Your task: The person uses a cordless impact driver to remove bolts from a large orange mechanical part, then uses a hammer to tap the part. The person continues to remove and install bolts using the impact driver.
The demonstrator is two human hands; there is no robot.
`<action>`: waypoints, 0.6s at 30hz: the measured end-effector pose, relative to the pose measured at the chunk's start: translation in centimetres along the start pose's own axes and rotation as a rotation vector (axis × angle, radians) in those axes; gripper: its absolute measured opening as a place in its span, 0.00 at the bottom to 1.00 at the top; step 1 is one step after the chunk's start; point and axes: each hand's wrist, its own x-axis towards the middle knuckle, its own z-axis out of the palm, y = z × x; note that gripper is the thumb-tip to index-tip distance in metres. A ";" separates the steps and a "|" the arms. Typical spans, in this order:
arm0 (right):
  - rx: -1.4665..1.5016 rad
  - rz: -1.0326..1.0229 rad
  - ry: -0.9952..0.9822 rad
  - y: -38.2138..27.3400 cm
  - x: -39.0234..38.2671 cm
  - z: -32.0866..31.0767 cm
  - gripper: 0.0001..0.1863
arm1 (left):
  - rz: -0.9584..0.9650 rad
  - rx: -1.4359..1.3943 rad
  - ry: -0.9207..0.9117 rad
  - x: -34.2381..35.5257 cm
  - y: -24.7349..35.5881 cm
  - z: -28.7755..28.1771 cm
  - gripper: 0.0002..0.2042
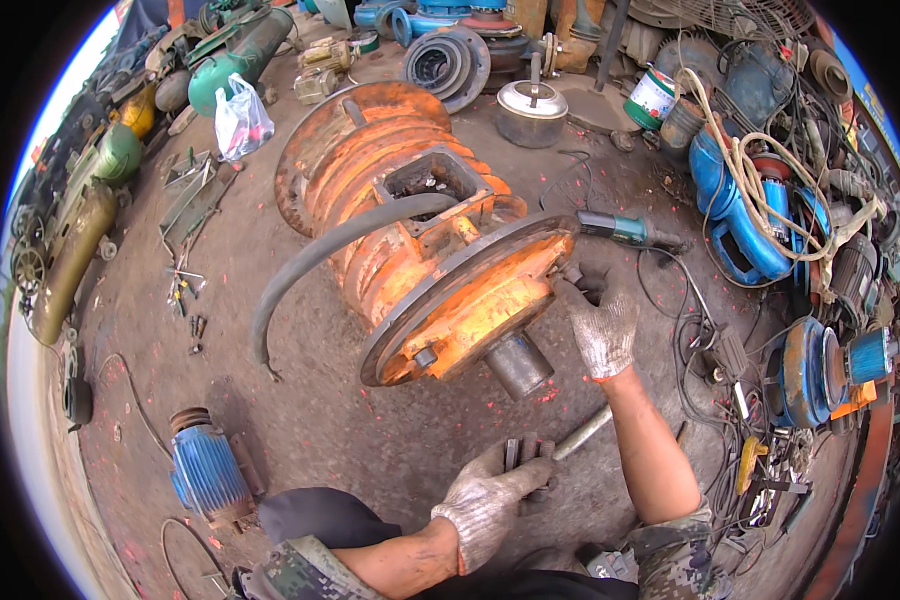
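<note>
A large rusty orange motor housing point(370, 190) lies on its side in front of me. Its near end carries a round flange cover point(470, 345) with a steel shaft point(519, 365) sticking out toward me. My right hand point(602, 320), in a dirty white glove, has its fingers closed around a bolt point(570, 272) at the cover's right edge. Below the shaft, my gloved left hand point(495, 495) grips what looks like a hammer point(582, 432) by its steel head. The hammer's pale metal handle points up and right, passing behind my right forearm.
A thick grey cable point(340, 240) curves out of the housing's terminal opening. An angle grinder point(620, 228) lies to the right among black cords. A blue motor point(208, 470) stands at lower left. Blue pumps point(745, 220) line the right side; loose tools point(182, 280) lie left.
</note>
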 end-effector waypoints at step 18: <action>0.650 0.622 -0.337 1.9 1.2 -1.5 0.28 | 0.058 -0.320 0.005 -0.2 0.4 -0.6 0.12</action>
